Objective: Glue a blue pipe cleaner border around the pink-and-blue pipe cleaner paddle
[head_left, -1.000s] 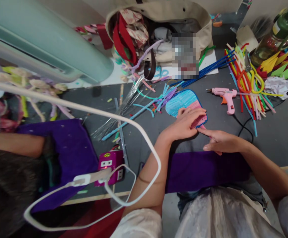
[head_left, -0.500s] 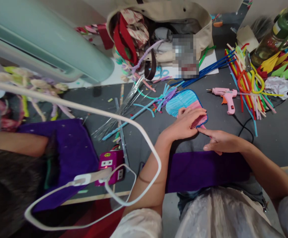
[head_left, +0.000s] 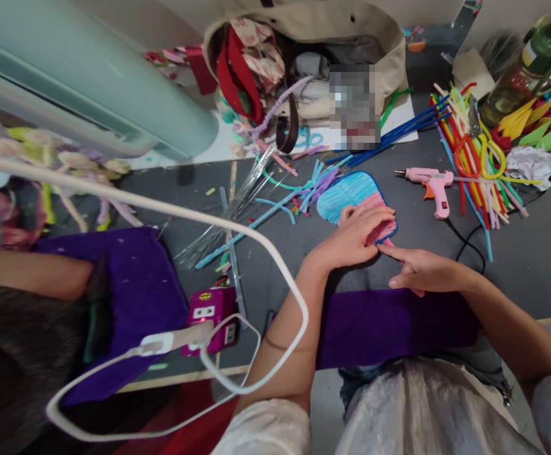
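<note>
A flat rounded piece (head_left: 349,193), light blue and pink with a dark blue edge, lies on the grey table. Over its pink part is my left hand (head_left: 355,239), its fingers curved around the lower side and holding it. My right hand (head_left: 415,266) has its index finger stretched out to the piece's lower edge, where a small pink bit shows beside the fingertip; the thumb is apart from it and the other fingers are curled. To the right rests a pink glue gun (head_left: 439,184) with an orange trigger, its nozzle pointing left.
Coloured pipe cleaners (head_left: 481,183) with scissors (head_left: 492,155) lie at the right, near a bottle (head_left: 524,76). Behind stands a beige bag (head_left: 389,50). A white cable (head_left: 218,221) loops at the left over a magenta power strip (head_left: 205,309). Another person's arm (head_left: 33,273) is far left.
</note>
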The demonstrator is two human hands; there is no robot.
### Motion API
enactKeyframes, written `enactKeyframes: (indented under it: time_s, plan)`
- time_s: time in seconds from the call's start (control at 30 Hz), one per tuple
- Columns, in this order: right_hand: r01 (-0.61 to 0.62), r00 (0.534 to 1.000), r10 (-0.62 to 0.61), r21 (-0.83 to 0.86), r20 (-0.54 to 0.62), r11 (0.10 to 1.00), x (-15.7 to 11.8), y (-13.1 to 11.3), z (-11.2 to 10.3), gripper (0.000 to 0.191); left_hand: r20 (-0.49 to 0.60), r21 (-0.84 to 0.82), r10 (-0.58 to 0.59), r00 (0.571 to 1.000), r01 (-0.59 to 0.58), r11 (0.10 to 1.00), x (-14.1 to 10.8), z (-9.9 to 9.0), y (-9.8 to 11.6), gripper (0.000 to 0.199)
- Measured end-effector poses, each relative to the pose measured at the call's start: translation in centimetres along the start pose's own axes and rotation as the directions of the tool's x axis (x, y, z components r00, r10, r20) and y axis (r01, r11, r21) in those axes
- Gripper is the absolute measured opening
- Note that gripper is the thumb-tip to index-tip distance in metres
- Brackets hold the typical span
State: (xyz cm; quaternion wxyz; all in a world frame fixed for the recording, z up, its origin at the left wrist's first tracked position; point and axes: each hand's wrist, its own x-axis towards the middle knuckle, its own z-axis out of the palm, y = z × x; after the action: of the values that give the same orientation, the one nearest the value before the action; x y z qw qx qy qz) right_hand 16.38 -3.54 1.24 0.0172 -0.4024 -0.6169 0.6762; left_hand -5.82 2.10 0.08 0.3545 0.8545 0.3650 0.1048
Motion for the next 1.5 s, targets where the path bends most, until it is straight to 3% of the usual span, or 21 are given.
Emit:
enactKeyframes:
  time_s: [1.5]
  plan:
    - [0.044, 0.999, -0.044, 0.015, -0.009, 0.999, 0.2, 1.1, 0.1, 0.092, -0.005, -0.01, 0.01, 1.0, -0.01, 1.0, 0.0, 0.1, -0.1, 0.064]
